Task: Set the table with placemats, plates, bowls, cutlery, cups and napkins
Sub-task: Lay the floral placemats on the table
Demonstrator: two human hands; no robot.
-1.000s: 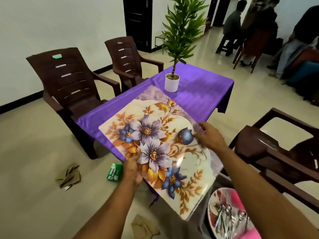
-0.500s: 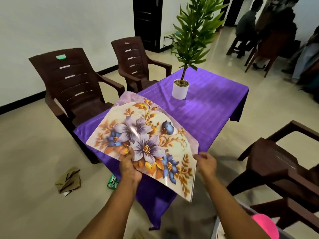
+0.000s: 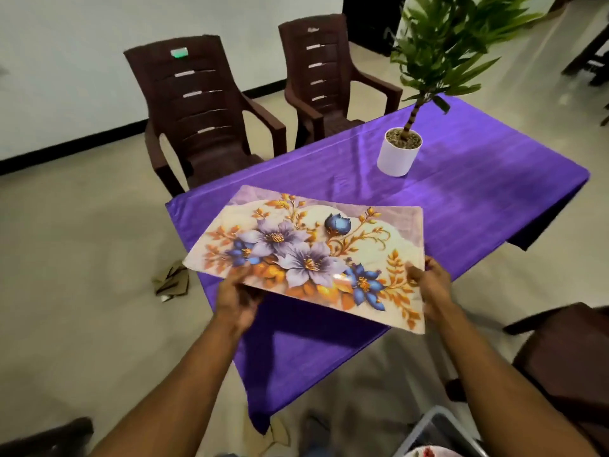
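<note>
I've got the floral placemat point(image 3: 309, 255) held over the near corner of the tabletop point(image 3: 461, 206), its far edge low over the purple cloth, its near edge lifted and jutting past the tabletop's near edge. My left hand point(image 3: 237, 300) pinches the placemat's near-left edge, fingers tucked under. My right hand point(image 3: 431, 288) grips its near-right edge, thumb on top. Beyond the placemat, the purple cloth runs bare up to the white potted plant point(image 3: 399, 151), which sits well apart from the placemat's far edge. Left of the placemat, two brown chairs point(image 3: 204, 110) stand along the tabletop's far-left side. Crumpled brown paper point(image 3: 171, 280) lies on the floor just left of the placemat's left corner. Right of the placemat, another brown chair point(image 3: 566, 351) sits by my right arm.
</note>
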